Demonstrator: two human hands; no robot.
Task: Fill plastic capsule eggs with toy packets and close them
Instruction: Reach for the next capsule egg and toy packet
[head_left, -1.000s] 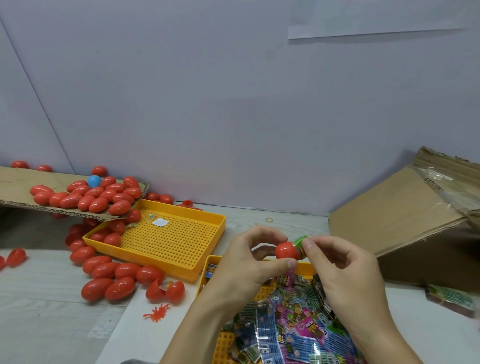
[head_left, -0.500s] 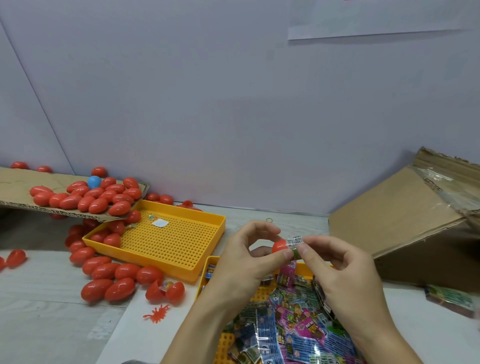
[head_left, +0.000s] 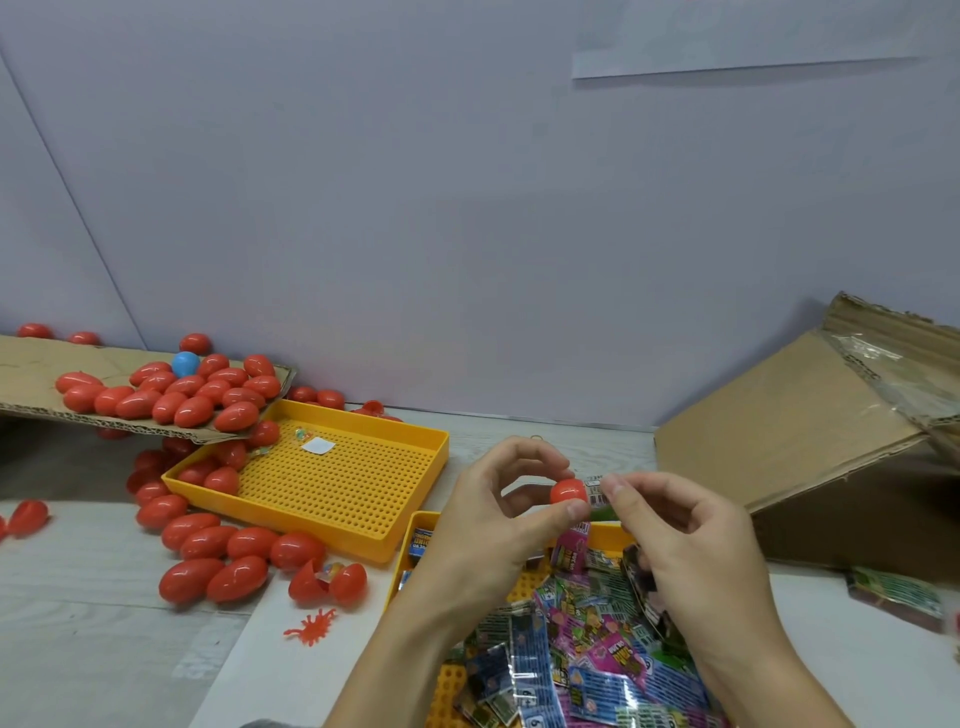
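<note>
My left hand (head_left: 488, 519) pinches a red capsule egg half (head_left: 568, 491) between thumb and fingers, above the near yellow tray (head_left: 422, 525). My right hand (head_left: 680, 540) pinches a small toy packet (head_left: 596, 491) against the egg's open side; the packet is partly inside and mostly hidden by fingertips. Many colourful toy packets (head_left: 582, 670) fill the near tray. Closed red eggs (head_left: 218, 551) lie on the table at left, and one open egg (head_left: 327, 579) lies beside them.
A second yellow perforated tray (head_left: 332, 483) sits left of centre with a few eggs in its corner. A cardboard sheet (head_left: 62, 364) at far left carries several red eggs and one blue one (head_left: 185, 362). A cardboard box (head_left: 810, 441) stands at right. An orange toy bug (head_left: 311, 626) lies nearby.
Both hands stayed in place over the near tray. The right fingers have worked the packet further into the red egg half, so less of the packet shows now.
</note>
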